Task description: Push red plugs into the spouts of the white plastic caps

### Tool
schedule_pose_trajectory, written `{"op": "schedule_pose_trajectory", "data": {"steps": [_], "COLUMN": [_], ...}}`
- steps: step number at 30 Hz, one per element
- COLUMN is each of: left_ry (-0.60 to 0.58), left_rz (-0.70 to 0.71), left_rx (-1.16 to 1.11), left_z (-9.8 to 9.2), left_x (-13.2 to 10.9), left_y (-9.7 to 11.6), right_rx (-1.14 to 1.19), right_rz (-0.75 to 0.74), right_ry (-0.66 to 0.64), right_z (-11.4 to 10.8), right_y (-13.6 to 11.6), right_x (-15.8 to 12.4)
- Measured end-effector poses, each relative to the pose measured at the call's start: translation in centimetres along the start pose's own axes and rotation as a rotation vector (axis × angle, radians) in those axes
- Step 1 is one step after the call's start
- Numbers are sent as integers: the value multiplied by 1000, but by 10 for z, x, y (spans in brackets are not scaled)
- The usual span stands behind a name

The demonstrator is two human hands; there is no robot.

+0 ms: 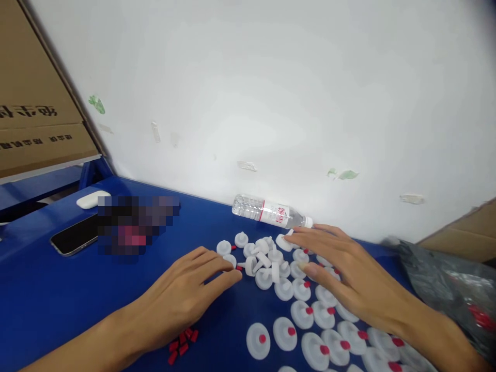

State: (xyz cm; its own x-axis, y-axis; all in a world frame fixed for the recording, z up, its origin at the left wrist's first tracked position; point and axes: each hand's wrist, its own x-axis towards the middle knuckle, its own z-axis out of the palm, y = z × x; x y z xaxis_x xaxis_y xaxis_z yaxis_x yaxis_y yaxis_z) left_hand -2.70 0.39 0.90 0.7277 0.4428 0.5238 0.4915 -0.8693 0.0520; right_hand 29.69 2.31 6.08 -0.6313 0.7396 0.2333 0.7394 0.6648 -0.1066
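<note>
Several white plastic nozzle caps, round discs with a thin spout, lie on the blue table. Many in front and to the right carry a small red tip; those in the middle pile have bare white spouts. My left hand reaches to the left edge of the pile, palm down, fingers extended and thumb apart. My right hand spreads over the right side, its fingertips at a white cap by the bottle. Its palm and forearm hide some caps.
A clear plastic bottle lies against the white wall. Loose red tips sit below my left wrist. A phone, a white case and blurred-out items are at left. A grey plastic bag lies right; a cardboard box stands left.
</note>
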Motion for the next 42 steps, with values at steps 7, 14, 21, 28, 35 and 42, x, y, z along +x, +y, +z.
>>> {"op": "schedule_pose_trajectory", "data": {"steps": [7,14,21,28,35,42], "left_ry": [109,103,98,132,177,187], "left_rz": [-45,-46,-61,-47,0,21], "left_rx": [4,-12,1,-26,-85,-130], "left_z": [1,0,-1,-2,0,-1], "left_x": [3,2,3,3,0,1], "left_y": [1,2,5,8,11,19], "right_rx": [-6,-13,-67,34,26,154], "right_rz": [-207,-308,-291,-223,-185,-160], "right_ry": [184,289,233,333,222,190], "right_z": [-8,23,47,38,29,38], "right_y": [-38,-75,-80,-86,-82,-78], "right_x": [-2,1,1,0,0,-3]}}
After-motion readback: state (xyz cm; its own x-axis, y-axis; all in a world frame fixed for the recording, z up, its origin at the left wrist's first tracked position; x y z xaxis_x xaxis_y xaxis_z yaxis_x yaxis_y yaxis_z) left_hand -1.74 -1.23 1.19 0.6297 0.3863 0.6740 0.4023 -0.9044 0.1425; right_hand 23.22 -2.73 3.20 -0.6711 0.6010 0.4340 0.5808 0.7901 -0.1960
